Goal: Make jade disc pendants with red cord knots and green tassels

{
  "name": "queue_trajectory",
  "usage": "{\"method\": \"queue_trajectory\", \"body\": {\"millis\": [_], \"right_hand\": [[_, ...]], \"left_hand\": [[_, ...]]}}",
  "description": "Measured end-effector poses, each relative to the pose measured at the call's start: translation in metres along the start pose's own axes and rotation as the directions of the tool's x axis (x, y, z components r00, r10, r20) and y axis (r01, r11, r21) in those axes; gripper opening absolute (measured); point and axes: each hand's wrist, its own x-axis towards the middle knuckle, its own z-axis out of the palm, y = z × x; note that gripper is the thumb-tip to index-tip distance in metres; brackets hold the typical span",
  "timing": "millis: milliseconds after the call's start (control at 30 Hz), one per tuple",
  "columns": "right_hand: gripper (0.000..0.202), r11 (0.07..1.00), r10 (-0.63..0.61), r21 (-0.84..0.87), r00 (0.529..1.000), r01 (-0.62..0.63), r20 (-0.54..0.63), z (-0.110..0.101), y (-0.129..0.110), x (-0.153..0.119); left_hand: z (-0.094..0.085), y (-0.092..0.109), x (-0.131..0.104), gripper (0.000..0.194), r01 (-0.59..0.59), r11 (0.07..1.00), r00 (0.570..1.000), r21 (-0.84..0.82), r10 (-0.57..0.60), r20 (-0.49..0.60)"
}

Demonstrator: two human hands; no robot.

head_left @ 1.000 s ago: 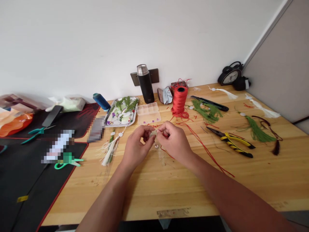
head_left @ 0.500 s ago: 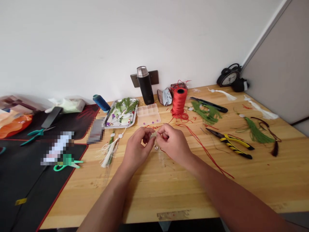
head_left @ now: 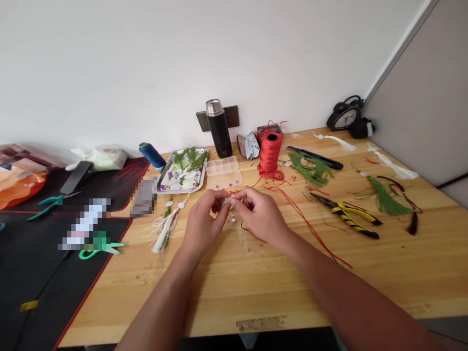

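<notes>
left hand (head_left: pixel 203 225): fingertips pinch small pale bead (head_left: pixel 227 204) | right hand (head_left: pixel 262 216): pinches red cord (head_left: pixel 252 234) (fingertips meeting)

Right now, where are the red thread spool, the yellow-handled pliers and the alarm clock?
red thread spool (head_left: pixel 271 151), head view, middle of its wound side.
yellow-handled pliers (head_left: pixel 351 219), head view, on the handles.
alarm clock (head_left: pixel 345 117), head view, on its dial.

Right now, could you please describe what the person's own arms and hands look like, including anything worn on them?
Both forearms are bare, with no sleeves in view. The left hand and right hand wear no gloves, and no rings, watch or bracelet show. The fingers are uncovered, without visible markings.
</notes>
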Motion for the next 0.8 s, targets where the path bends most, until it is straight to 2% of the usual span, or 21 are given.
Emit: {"method": "queue_trajectory", "body": {"millis": [400, 633, 800], "right_hand": [[0.024, 0.996, -0.017, 0.089, 0.997, 0.024, -0.08, -0.002, 0.0, 0.002], [0.026, 0.989, 0.018, 0.151, 0.997, -0.007, -0.073, -0.005, 0.002, 0.006], [0.027, 0.985, 0.031, 0.173, 0.996, -0.017, -0.078, -0.007, 0.001, 0.007]], "left_hand": [[-0.004, -0.003, 0.001, 0.01, 0.047, 0.999, 0.999, -0.022, -0.047, -0.017], [-0.006, -0.006, 0.003, 0.003, 0.013, 0.992, 0.999, -0.125, -0.017, -0.03], [-0.011, -0.01, 0.005, 0.01, 0.046, 0.977, 0.997, -0.208, -0.057, -0.048]]}}
